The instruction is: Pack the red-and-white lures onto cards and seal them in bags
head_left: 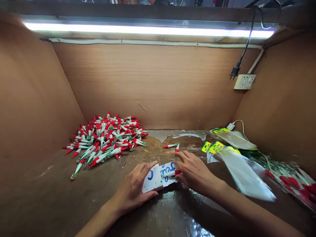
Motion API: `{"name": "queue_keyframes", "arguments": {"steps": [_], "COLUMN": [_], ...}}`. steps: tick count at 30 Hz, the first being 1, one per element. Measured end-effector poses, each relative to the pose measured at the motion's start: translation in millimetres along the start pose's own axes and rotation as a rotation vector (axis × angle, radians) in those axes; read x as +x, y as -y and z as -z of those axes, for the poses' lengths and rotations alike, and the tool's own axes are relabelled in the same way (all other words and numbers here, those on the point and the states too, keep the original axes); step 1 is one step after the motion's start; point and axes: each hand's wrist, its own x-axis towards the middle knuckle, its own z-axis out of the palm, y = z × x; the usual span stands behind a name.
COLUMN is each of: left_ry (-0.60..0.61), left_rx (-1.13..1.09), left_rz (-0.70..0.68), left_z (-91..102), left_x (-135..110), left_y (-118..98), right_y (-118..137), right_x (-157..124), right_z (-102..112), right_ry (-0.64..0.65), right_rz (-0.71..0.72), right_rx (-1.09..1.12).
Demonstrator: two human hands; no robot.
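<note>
My left hand (133,184) is closed around the left end of a white block (151,179) with blue handwriting, which stands on the bench in front of me. The block's right part (166,171) sits slightly offset and also carries blue letters. My right hand (194,171) pinches the red end of a red-and-white fishing lure (176,172), whose green-tinted hook end lies against the block. Just beyond my right fingers are two loose lures (170,145). To the left is a large pile of similar lures (106,138).
Clear plastic bags (244,174) with yellow header cards lie at the right. Beside them are bagged lures (291,181) and a white cable (243,126). A black plug (235,71) hangs near a wall socket (244,81). Wooden walls (153,85) enclose the bench under a tube light (148,30).
</note>
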Motion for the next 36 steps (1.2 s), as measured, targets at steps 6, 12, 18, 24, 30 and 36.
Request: {"name": "queue_keyframes", "arguments": {"steps": [6,12,18,24,30,36], "left_ry": [-0.037,-0.047,-0.003,-0.019,-0.012,-0.164], "left_rx": [-0.076,-0.108,-0.146,-0.146,-0.110,-0.056], "left_rz": [-0.018,-0.023,-0.058,-0.082,-0.117,-0.024], "left_z": [-1.2,-2.5,-6.6,-6.2,1.6,16.9], "left_x": [-0.5,-2.4,-3.0,-3.7,-1.7,5.3], "left_y": [-0.8,-1.9,-5.1,-6.4,-2.2,17.3], "right_y": [-9.9,-10.7,6.8,16.3,-6.2,-44.9], "right_x": [3.5,5.1,6.2,3.4,5.9,7.7], "right_z": [-11.4,-25.0,-39.1,-43.1,-23.7,-14.4], "right_ry": [-0.010,-0.019,-0.029,-0.035,-0.071,-0.090], "right_rz": [-0.091,0.003,0.029,0.248,0.286,-0.073], "right_rx": [0.152,0.237,0.237,0.212,0.401,0.422]}}
